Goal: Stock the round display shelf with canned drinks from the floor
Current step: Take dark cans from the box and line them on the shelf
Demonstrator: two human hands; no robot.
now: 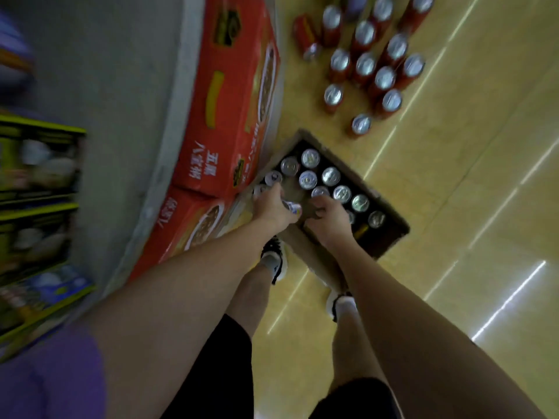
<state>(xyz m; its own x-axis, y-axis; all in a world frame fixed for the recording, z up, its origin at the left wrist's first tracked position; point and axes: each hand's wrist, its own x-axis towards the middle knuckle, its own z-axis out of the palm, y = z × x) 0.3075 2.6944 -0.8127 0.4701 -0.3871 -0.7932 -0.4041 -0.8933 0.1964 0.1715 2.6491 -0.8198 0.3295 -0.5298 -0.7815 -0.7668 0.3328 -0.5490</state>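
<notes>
Open cardboard box (390, 237) of silver-topped cans (331, 176): sitting on the tan floor (469, 176), just right of the round display shelf (127, 116). Left hand (273, 207): reaching into the box's left side, fingers curling round a white-labelled can (292, 207) and holding it. Right hand (328, 219): reaching into the box just beside the left, fingers bent down among the cans; whether it is gripping one cannot be told. Red cans (384, 80): standing loose on the floor beyond the box, one lying on its side. Red cartons (230, 95): resting at the shelf's base.
</notes>
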